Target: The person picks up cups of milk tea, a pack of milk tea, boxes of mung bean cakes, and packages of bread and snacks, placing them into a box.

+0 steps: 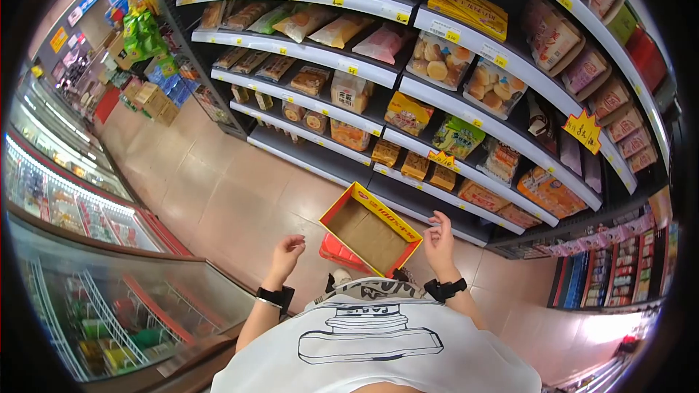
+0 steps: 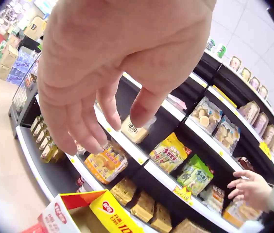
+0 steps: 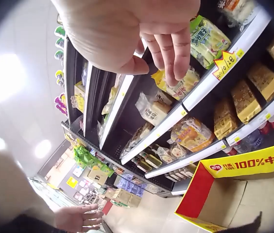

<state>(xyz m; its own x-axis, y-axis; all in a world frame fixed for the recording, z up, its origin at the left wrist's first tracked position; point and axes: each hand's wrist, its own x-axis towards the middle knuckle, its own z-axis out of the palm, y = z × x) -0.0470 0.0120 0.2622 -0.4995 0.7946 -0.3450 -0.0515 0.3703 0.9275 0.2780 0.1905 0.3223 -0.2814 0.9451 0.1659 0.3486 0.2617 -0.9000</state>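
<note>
Between and just ahead of the two hands sits a bare cardboard box [image 1: 364, 233] with yellow and red printed walls, on top of a red item [image 1: 338, 250]. My left hand [image 1: 288, 253] hovers to the left of the box, fingers loosely bent and holding nothing. To the box's right my right hand [image 1: 439, 241] hangs in the air near the lower shelves, also holding nothing. In the left wrist view the left fingers point down above the box's printed rim. The right wrist view has the right fingers overlapping a yellow snack bag [image 3: 176, 83].
Ahead stand tiered shelves [image 1: 306, 47] with packaged breads, a yellow bag [image 1: 409, 113], a green bag [image 1: 459, 136] and gold packs [image 1: 415, 166]. Glass-fronted freezers [image 1: 124, 313] run along the left. Cartons [image 1: 151, 102] stand farther back on the tiled floor [image 1: 240, 182].
</note>
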